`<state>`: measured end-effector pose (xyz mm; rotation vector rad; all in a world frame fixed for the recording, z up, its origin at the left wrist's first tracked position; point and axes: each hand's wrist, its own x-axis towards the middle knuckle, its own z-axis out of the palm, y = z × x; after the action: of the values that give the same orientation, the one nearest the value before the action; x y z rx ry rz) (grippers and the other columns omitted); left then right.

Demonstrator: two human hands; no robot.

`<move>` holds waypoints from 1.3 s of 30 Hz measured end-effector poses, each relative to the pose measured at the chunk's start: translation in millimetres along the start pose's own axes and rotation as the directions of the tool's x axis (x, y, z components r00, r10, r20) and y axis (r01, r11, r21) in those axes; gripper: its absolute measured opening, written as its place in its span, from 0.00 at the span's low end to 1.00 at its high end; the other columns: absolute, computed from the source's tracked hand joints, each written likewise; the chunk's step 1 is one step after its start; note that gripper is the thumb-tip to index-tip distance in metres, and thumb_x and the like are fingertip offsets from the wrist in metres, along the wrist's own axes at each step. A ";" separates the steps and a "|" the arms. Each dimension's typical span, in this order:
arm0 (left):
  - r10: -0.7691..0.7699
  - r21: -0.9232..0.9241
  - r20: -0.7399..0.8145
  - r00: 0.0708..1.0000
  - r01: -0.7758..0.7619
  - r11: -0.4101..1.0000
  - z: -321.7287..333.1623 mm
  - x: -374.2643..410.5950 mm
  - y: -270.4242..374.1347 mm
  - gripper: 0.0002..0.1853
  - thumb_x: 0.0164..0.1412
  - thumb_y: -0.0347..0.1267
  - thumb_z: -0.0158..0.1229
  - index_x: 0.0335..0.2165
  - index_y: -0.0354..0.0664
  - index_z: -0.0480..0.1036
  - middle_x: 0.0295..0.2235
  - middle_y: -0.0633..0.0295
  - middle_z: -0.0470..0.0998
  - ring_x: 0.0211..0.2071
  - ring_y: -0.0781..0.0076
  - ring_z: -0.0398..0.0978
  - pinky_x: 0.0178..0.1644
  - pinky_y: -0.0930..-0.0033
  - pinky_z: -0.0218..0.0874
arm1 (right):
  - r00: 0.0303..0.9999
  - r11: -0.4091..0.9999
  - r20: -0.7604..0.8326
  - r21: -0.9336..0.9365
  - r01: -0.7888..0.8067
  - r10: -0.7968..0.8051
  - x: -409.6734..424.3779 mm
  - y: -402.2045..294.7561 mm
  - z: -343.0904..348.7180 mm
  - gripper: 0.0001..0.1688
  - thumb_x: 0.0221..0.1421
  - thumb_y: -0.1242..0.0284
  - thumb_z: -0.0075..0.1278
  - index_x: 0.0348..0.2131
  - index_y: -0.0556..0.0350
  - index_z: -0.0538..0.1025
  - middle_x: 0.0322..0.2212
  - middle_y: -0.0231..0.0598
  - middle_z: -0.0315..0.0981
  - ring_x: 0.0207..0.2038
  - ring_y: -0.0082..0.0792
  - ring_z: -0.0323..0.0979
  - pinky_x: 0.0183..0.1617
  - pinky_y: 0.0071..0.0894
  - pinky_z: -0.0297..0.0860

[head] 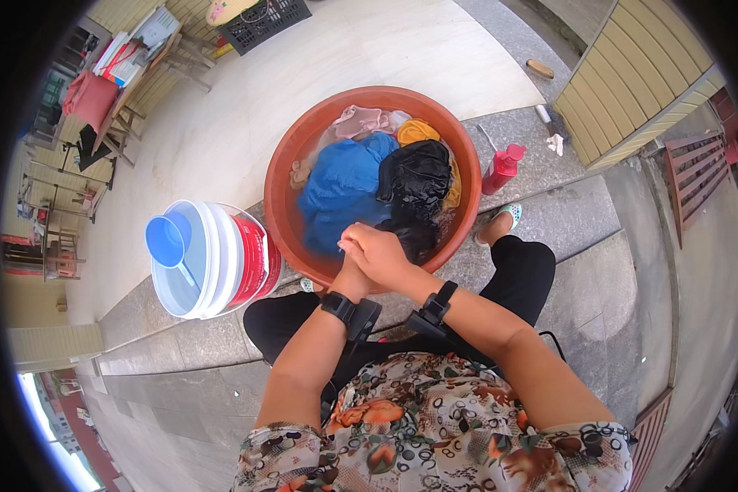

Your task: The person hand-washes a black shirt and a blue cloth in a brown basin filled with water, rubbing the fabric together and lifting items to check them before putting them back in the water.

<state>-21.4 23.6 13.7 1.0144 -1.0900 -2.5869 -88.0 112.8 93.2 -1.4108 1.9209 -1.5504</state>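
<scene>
My right hand [380, 251] lies over my left hand [352, 272], the two pressed together above the near edge of a round reddish-brown plastic basin [277, 172]. Most of my left hand's fingers are covered, and whether anything small sits between the palms is hidden. Soaking in the basin's cloudy water are a blue cloth [347, 178], a wet black garment [419, 175], a yellow cloth [417, 131] and a pale pink one [360, 122]. The blue and black pieces lie just beyond my fingers.
Left of the basin stands a white bucket [209, 264] of water with a blue dipper [169, 240] in it. A red pump bottle [503, 169] is at the right, near a wooden brush [540, 68]. Stone steps run underfoot. Farther off are a black crate [264, 24] and a wooden bench [141, 77].
</scene>
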 end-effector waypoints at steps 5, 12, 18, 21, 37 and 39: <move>-0.126 -0.230 -0.380 0.916 0.038 0.972 22.2 -21.7 1.6 0.28 0.65 0.52 0.41 0.45 0.37 0.67 0.38 0.59 0.75 0.35 0.68 0.74 0.33 0.66 0.68 | 0.975 0.955 -0.067 -0.199 -0.220 0.211 18.2 21.6 3.3 0.12 0.60 0.63 0.42 0.34 0.51 0.70 0.24 0.47 0.74 0.27 0.52 0.73 0.30 0.48 0.67; -0.060 -0.068 -0.414 0.908 0.035 0.997 -21.2 -13.9 -2.1 0.32 0.63 0.54 0.42 0.43 0.34 0.70 0.37 0.57 0.76 0.34 0.66 0.74 0.34 0.65 0.65 | 0.987 0.989 -0.097 -0.059 -0.134 0.128 -6.3 1.8 27.7 0.10 0.58 0.67 0.45 0.36 0.52 0.71 0.29 0.49 0.74 0.32 0.52 0.73 0.34 0.44 0.68; -0.129 -0.361 -0.223 0.966 0.041 0.932 20.5 -54.7 56.1 0.31 0.65 0.53 0.39 0.42 0.33 0.69 0.40 0.51 0.75 0.39 0.54 0.76 0.45 0.51 0.69 | 0.864 0.809 0.210 0.307 -0.502 0.457 0.3 89.0 -30.0 0.21 0.58 0.63 0.48 0.45 0.59 0.70 0.41 0.44 0.71 0.45 0.35 0.69 0.47 0.34 0.63; -0.152 -0.437 -0.191 0.970 0.054 0.898 16.5 -61.5 69.6 0.31 0.64 0.54 0.39 0.42 0.33 0.69 0.40 0.50 0.75 0.40 0.52 0.76 0.46 0.48 0.68 | 0.682 0.727 0.565 0.197 -0.658 0.464 -24.7 63.9 -42.3 0.39 0.54 0.63 0.54 0.58 0.63 0.59 0.58 0.48 0.54 0.60 0.37 0.53 0.63 0.31 0.48; 0.025 -0.255 -0.258 0.966 -0.093 0.962 -12.8 -22.0 0.7 0.32 0.66 0.55 0.33 0.41 0.36 0.68 0.36 0.56 0.75 0.37 0.60 0.75 0.41 0.64 0.67 | 0.981 0.966 0.189 0.256 -0.017 -0.033 -3.6 0.6 -7.5 0.26 0.48 0.62 0.57 0.44 0.55 0.71 0.42 0.46 0.71 0.44 0.43 0.70 0.49 0.34 0.65; -0.068 -0.320 0.142 0.988 0.111 0.941 -47.8 -7.2 -13.2 0.26 0.66 0.53 0.37 0.47 0.43 0.65 0.43 0.57 0.72 0.41 0.63 0.73 0.48 0.60 0.67 | 0.987 0.995 0.131 -0.060 -0.082 0.089 -12.6 -11.8 7.5 0.16 0.51 0.62 0.52 0.33 0.56 0.71 0.31 0.47 0.71 0.34 0.48 0.71 0.38 0.36 0.68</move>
<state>16.3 8.4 -15.6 0.8457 -0.6145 -2.8131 -70.7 119.5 96.4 -1.3967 1.9302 -1.3406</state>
